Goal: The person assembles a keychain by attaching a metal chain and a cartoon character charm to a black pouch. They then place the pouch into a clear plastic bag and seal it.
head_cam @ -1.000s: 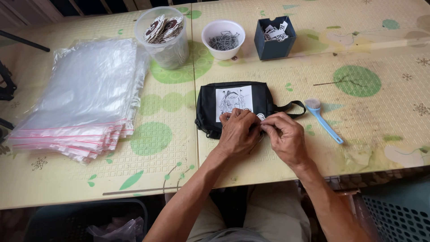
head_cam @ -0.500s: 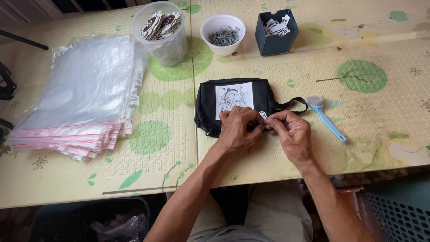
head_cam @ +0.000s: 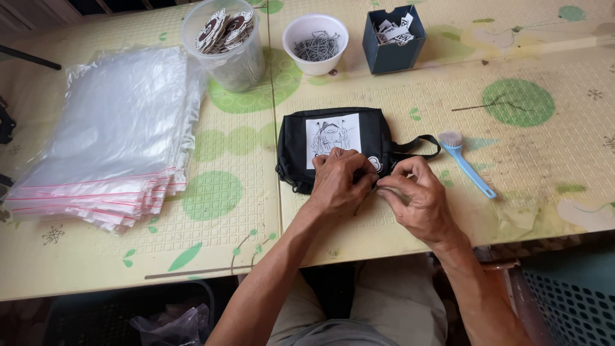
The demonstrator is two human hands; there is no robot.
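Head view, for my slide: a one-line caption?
Both hands pinch at the edge of a black pouch beside stacked zip bags.

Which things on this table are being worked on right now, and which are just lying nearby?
In hand:
black pouch with a white picture patch
left hand and right hand, pinching at its near edge

Lying about:
stack of clear zip bags
clear tub of badges
white bowl of metal pins
dark blue box
blue brush

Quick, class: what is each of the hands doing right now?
Left hand: fingers curled, resting on the black pouch.
Right hand: fingertips pinched at the pouch's edge; what they pinch cannot be told.
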